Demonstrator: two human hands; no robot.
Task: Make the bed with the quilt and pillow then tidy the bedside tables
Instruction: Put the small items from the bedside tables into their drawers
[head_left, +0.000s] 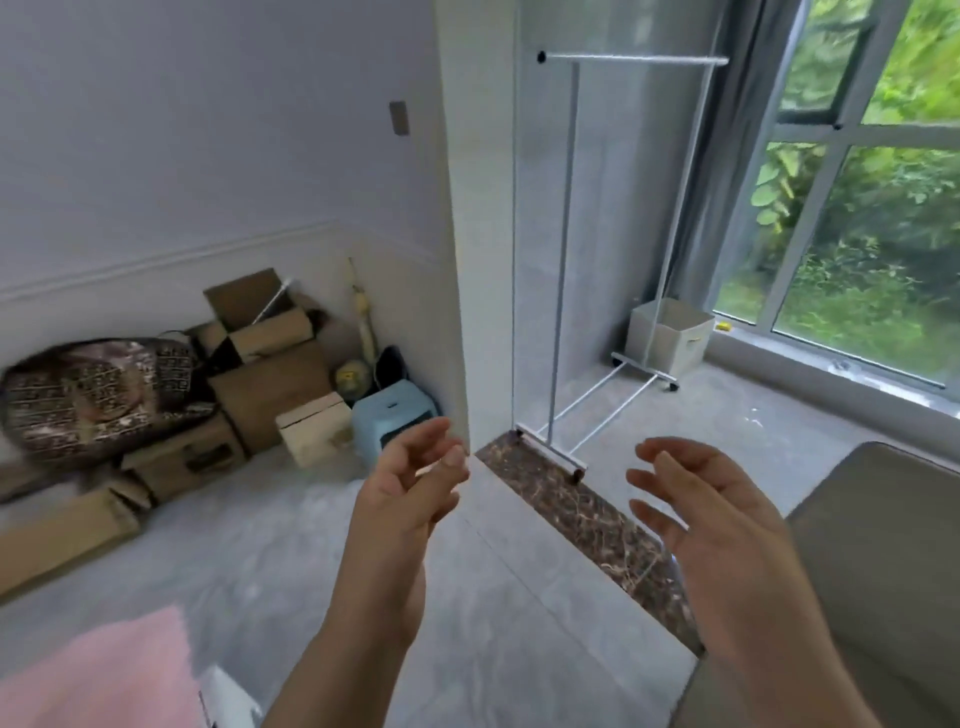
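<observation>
My left hand (410, 483) and my right hand (711, 514) are raised in front of me, both empty with fingers spread and slightly curled. A pink soft cloth, perhaps the quilt (98, 680), shows at the bottom left corner, below and left of my left forearm. A beige padded surface (872, 545) fills the lower right, under my right forearm. No pillow and no bedside table are in view.
Cardboard boxes (270, 379), a patterned bag (98, 395) and a light blue stool (392, 415) are piled against the left wall. A white clothes rack (566, 260) stands behind a dark marble threshold (587, 514). A grey storage box (670, 332) sits by the window (872, 234).
</observation>
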